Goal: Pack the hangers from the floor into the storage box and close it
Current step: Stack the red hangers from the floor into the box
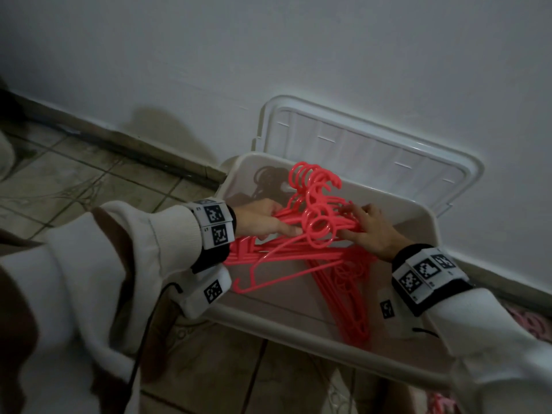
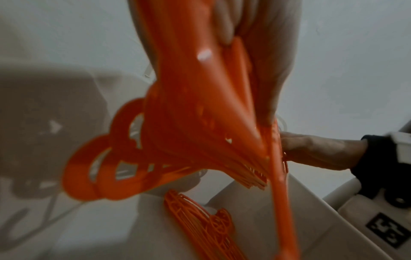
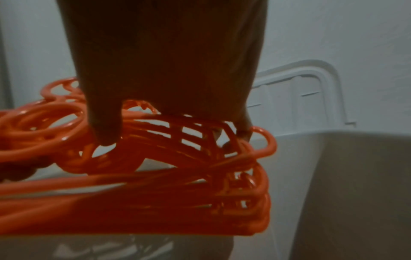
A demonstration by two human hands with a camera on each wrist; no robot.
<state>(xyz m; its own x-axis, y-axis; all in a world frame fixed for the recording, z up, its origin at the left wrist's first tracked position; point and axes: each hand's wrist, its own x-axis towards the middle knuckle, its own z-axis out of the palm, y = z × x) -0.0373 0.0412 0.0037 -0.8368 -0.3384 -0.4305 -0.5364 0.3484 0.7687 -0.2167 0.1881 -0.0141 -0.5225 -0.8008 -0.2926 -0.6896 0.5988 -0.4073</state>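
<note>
A bundle of several coral-pink hangers (image 1: 316,225) hangs over the open white storage box (image 1: 298,333), hooks pointing toward the wall. My left hand (image 1: 274,225) grips the bundle's left side, thumb on top; the left wrist view shows the hangers (image 2: 200,123) fanned under my fingers (image 2: 266,73). My right hand (image 1: 358,225) grips the right side, and in the right wrist view its thumb (image 3: 102,130) lies on the hangers (image 3: 155,176). More hangers (image 1: 352,300) lie flat in the box at the right. The lid (image 1: 373,144) stands open against the wall.
The box sits on a tiled floor (image 1: 89,180) against a white wall (image 1: 298,55). A pink patterned thing (image 1: 534,324) lies on the floor at the right edge. A black cable (image 1: 143,339) hangs from my left wrist.
</note>
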